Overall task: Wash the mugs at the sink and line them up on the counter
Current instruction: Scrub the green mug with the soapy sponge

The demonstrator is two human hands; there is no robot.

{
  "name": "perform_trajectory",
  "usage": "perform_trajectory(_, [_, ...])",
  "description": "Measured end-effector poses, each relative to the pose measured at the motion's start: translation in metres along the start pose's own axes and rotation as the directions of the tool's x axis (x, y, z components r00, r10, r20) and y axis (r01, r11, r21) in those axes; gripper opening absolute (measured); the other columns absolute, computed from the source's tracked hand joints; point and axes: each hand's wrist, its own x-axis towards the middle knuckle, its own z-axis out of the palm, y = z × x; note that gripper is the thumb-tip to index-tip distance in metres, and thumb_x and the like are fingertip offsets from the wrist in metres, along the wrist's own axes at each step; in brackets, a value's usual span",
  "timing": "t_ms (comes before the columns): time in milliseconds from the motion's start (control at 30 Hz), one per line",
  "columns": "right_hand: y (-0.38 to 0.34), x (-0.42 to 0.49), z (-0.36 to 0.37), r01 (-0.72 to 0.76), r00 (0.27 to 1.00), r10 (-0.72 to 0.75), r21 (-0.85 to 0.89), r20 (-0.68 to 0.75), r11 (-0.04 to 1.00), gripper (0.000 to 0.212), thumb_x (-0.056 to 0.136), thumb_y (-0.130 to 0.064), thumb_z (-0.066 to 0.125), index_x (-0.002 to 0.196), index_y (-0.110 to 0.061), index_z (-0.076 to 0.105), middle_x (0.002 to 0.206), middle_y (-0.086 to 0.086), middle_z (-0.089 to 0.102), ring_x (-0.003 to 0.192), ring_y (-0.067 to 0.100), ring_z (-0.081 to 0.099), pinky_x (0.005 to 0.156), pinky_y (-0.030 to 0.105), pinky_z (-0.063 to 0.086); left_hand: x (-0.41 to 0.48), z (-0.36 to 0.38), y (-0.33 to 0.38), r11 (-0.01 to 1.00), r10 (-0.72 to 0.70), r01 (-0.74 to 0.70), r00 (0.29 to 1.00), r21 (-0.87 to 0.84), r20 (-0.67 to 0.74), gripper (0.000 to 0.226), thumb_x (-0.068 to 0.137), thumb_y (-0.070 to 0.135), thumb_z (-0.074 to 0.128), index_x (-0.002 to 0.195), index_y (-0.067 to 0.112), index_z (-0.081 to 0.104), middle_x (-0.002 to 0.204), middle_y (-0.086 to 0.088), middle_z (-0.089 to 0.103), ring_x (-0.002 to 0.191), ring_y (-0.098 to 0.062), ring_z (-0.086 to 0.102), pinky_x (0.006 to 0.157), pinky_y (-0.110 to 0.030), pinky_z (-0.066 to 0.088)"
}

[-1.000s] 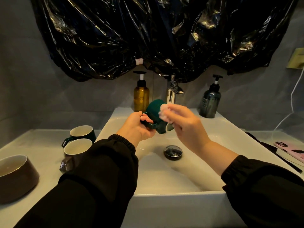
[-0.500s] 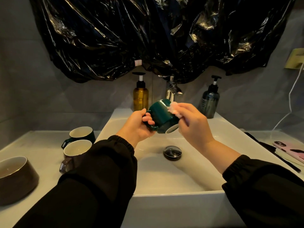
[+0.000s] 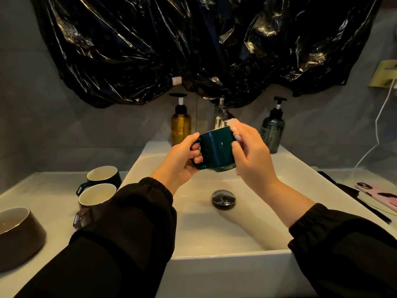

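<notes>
The left hand (image 3: 182,162) is gripping the green mug (image 3: 217,149) by its handle over the sink (image 3: 214,258), at 12 o'clock from the drain (image 3: 223,199), and rolling it round from its earlier tilt, while the right hand (image 3: 252,155) is pinching a pale sponge (image 3: 235,128) at its 2 o'clock edge, so scrubbing is probably moving to a fresh side.

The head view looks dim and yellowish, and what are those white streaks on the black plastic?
Head view: warm, low light tints the white sink yellowish; the streaks are glare on the crinkled black plastic sheet; the wide lens bows the counter edges; the green mug is sharp.
</notes>
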Motion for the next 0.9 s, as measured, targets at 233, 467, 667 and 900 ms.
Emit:
perform_trajectory(233, [0.000,0.007,-0.003,-0.186,0.981,0.191,0.133,-0.031,0.974,0.029,0.101,-0.022,0.044,0.124,-0.021,0.061,0.112,-0.015,0.060,0.111,0.008,0.053,0.092,0.016,0.045,-0.001,0.001,0.002,1.000,0.010,-0.012,0.998,0.021,0.061,0.045,0.101,0.026,0.038,0.057,0.015,0.040,0.043,0.001,0.033,0.049,-0.013,0.034,0.074,-0.030,0.046])
perform_trajectory(467, [0.007,0.012,-0.009,-0.790,0.539,0.742,0.545,0.399,0.280,0.016,0.094,-0.019,0.056,0.087,-0.013,0.069,0.090,0.008,0.071,0.094,0.024,0.066,0.089,0.039,0.053,-0.007,0.005,0.001,0.987,-0.021,0.006,0.996,0.159,0.091,0.037,0.101,0.026,0.037,0.067,0.012,0.043,0.050,0.000,0.040,0.057,-0.014,0.039,0.075,-0.030,0.041])
perform_trajectory(667, [0.022,0.017,-0.012,-0.741,0.571,0.762,0.593,0.307,0.316,0.016,0.092,-0.025,0.059,0.099,-0.016,0.071,0.106,0.008,0.067,0.105,0.025,0.061,0.078,0.037,0.054,-0.018,0.010,0.003,0.957,-0.117,0.067,0.979,0.282,0.166,0.029,0.101,0.025,0.041,0.078,0.011,0.052,0.064,-0.003,0.055,0.071,-0.017,0.057,0.089,-0.047,0.051])
perform_trajectory(900, [0.020,0.031,-0.042,-0.537,0.793,0.598,0.329,-0.116,0.777,0.025,0.091,-0.018,0.059,0.115,-0.016,0.065,0.113,0.002,0.065,0.104,0.016,0.060,0.088,0.035,0.050,-0.017,0.009,-0.006,0.647,0.242,-0.292,0.955,0.704,0.173,0.028,0.099,0.018,0.044,0.074,0.013,0.054,0.069,-0.005,0.056,0.071,-0.015,0.057,0.076,-0.025,0.056])
